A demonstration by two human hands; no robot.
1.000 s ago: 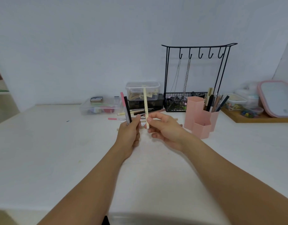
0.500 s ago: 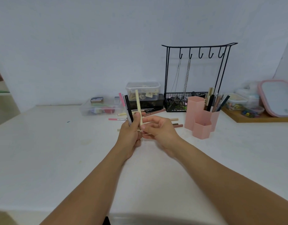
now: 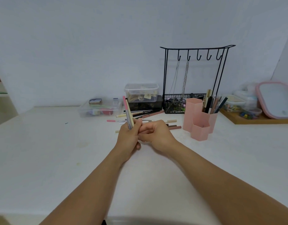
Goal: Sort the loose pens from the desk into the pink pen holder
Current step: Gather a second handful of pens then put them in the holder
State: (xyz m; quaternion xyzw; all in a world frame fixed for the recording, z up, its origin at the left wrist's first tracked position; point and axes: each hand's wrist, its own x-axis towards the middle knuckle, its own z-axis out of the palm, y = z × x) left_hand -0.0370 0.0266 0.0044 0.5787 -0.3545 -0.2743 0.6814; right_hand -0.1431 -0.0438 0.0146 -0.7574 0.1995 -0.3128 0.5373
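Left hand [image 3: 129,137] clenched around a bundle of pens [image 3: 128,113], about 3, tips up; right hand [image 3: 154,133] curled against it, whether gripping anything cannot be told. Loose pens [image 3: 140,113] lie scattered just beyond. Right of the grip, pink pen holder [image 3: 199,117], 3 compartments, 1 holding pens; black wire rack [image 3: 193,75] behind
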